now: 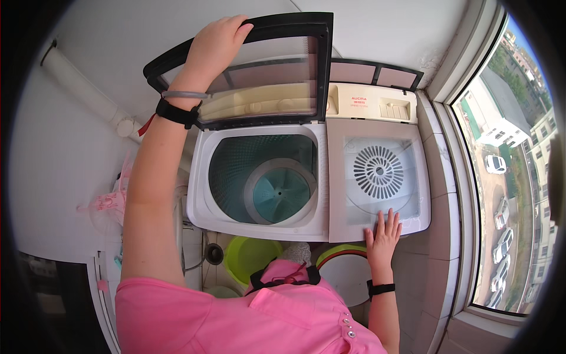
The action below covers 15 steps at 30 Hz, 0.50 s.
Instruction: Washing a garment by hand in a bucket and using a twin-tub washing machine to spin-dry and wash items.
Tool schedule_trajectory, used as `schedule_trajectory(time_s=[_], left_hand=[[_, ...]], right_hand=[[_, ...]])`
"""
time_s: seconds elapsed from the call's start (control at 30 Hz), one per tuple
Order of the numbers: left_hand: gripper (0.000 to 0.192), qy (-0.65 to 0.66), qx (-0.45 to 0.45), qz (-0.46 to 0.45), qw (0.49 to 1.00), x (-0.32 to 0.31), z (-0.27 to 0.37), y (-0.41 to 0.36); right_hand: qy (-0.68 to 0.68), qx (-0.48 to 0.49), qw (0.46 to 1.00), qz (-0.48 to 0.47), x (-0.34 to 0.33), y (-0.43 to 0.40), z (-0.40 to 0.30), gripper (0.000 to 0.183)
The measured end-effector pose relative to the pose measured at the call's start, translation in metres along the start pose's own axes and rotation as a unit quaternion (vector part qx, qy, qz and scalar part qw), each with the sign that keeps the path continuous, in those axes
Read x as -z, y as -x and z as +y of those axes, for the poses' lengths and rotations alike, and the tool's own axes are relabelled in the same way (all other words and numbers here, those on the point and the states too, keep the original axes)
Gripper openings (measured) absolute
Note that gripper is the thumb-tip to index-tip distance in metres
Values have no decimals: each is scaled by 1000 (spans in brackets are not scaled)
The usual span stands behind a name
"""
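Note:
My left hand (219, 46) grips the top edge of a black-framed, see-through washer lid (283, 75), which stands raised on its hinges. Beneath the lid, the wash tub (261, 146) of an AUCMA twin-tub washing machine (201, 199) lies uncovered, with a round pulsator (281, 194) at its bottom. No laundry shows in the tub. On the right side, the spin-dryer lid (336, 186) is down, and a slotted disc (378, 171) shows through its clear panel. My right hand (384, 234) rests flat on the front part of that lid, fingers spread, holding nothing.
The cream control panel (371, 104) runs along the machine's back. A window (499, 177) lies close on the right. Below the front edge are a green basin (252, 259) and a white, green-rimmed tub (347, 276). A white pipe (84, 84) crosses the left wall.

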<state>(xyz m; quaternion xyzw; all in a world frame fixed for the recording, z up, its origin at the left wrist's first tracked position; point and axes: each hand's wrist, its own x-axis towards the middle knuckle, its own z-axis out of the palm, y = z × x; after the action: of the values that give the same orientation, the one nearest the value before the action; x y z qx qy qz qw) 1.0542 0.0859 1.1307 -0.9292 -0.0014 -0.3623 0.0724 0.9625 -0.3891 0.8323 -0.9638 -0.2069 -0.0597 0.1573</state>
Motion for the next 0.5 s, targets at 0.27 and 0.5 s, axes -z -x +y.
schedule_trajectory(time_s=[0.27, 0.5], left_hand=[[15, 103, -180, -217, 954, 108, 72, 122], [37, 202, -337, -299, 870, 20, 134, 281]], right_hand=[[22, 7, 999, 29, -5, 2, 4, 55], [32, 17, 998, 43, -10, 2, 6, 54]])
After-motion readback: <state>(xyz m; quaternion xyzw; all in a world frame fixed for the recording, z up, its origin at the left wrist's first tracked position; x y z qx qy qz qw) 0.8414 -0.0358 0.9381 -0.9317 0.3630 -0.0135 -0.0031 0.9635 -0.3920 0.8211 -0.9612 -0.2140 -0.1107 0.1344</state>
